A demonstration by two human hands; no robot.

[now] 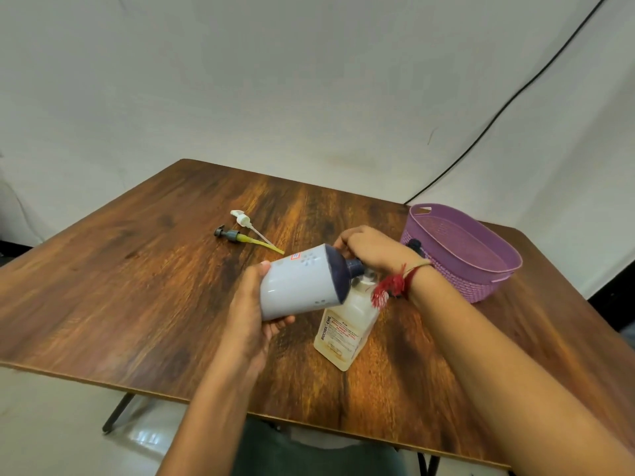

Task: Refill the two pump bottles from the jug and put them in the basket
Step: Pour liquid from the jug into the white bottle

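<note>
The left hand (252,310) is wrapped around the base of a white bottle (299,286) with a dark blue shoulder and neck, thumb on top and fingers curled under it, holding it tipped on its side above the table (137,269) with the neck pointing right. The neck sits directly over the mouth of a clear bottle (343,328) that stands upright near the middle of the table, a little toward the near edge; it has a printed label and pale liquid inside. Whether liquid is passing between them cannot be told. The right hand (364,250) reaches in from the right, fingers curled at the white bottle's neck; the wrist and a red thread band (391,285) with a tassel hide the clear bottle's mouth, so what exactly the fingers grip cannot be told. Two pump heads lie loose on the table toward the far left corner: a white pump (245,224) and, just beside it on the near side, a grey pump (237,235) with a yellowish tube, the two tubes crossing. A purple basket (481,269) stands at the right edge, holding nothing that can be seen; a small dark object (414,244) shows between it and the right hand, too hidden to name.
</note>
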